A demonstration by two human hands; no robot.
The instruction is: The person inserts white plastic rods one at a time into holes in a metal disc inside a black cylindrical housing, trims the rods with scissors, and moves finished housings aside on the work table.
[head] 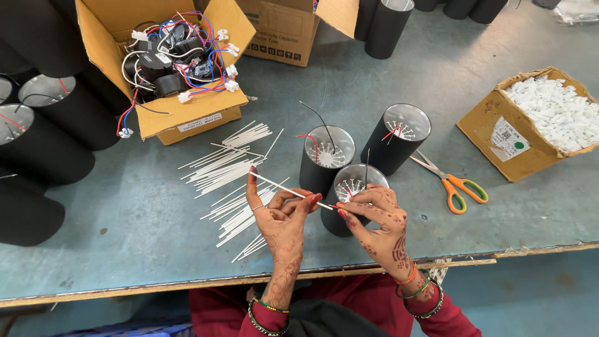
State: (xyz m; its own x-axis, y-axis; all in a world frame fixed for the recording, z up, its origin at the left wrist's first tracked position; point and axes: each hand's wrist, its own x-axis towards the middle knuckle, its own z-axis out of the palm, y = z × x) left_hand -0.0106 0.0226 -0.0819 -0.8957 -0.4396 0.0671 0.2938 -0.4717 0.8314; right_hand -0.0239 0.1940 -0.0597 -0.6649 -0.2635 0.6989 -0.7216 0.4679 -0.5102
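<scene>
The left hand (282, 215) pinches a thin white tube (290, 191), long and straight, slanting left and far; the right hand (374, 215) grips its near end above a black cylinder (349, 196); orange-handled scissors (450, 184) lie right.

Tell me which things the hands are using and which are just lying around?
In use:
left hand and right hand, pinching a thin white tube
black can under them, with a red wire
pile of white tubes

Lying about:
scissors
box of wired parts
box of white clips
other black cans
</scene>
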